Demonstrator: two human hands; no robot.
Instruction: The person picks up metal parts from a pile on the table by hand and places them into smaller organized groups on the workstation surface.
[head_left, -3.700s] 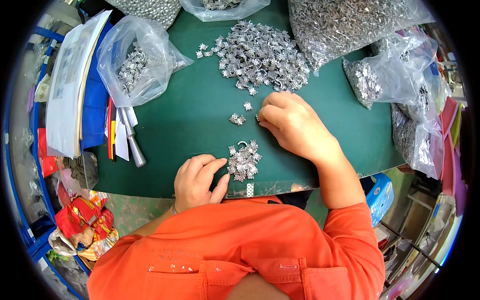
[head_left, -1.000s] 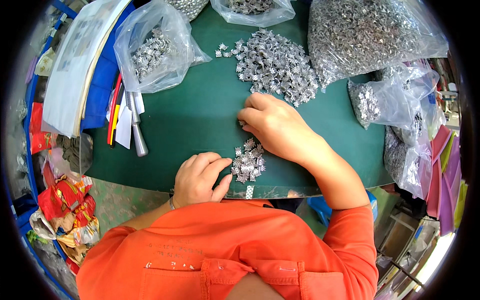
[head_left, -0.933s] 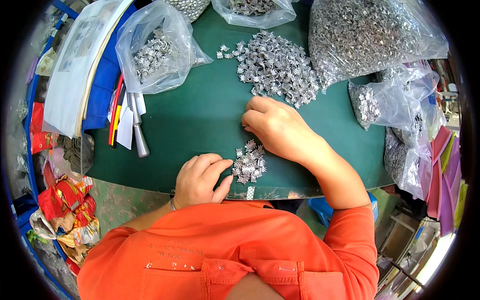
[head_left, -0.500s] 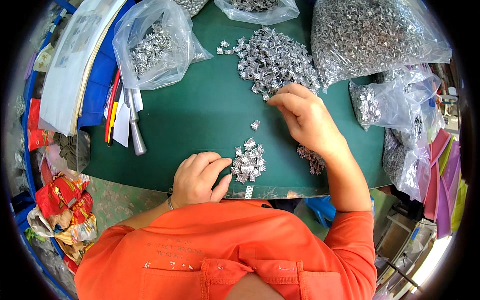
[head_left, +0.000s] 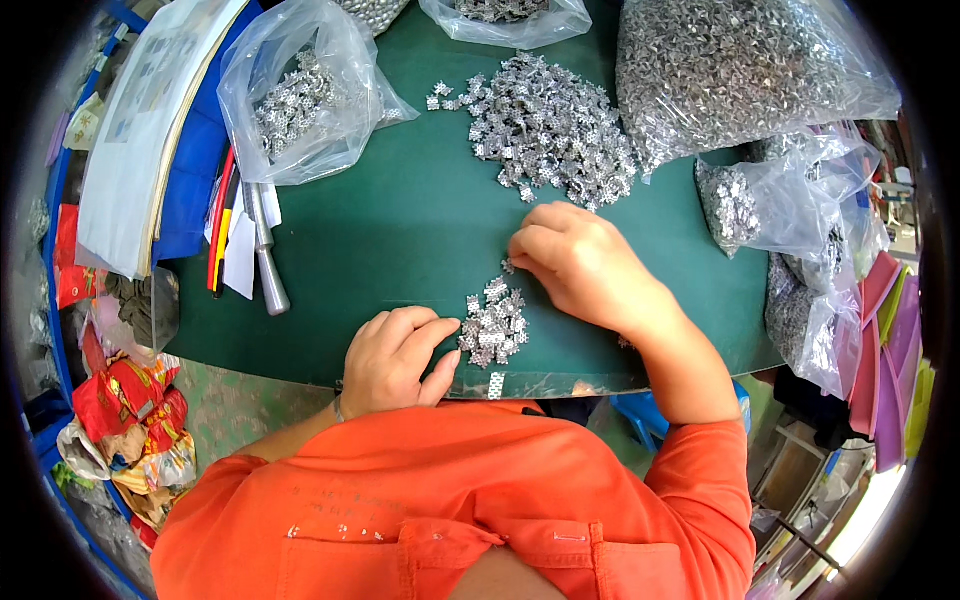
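A small sorted cluster (head_left: 494, 325) is gathered; beyond it the large loose pile (head_left: 552, 128) remains. Left hand (head_left: 395, 358) is curled against the cluster; right hand (head_left: 580, 265) pinches one piece at its far edge.

right hand fingertips: curled under the right hand (head_left: 585, 265), out of sight; a grip can't be told.
small pile: the near small pile (head_left: 493, 325) has pieces too tiny to tell apart.
top bag: the bag at twelve o'clock (head_left: 505, 15) is cut by the rim.
left hand palm: the left hand (head_left: 395, 358) lies face down, underside hidden.
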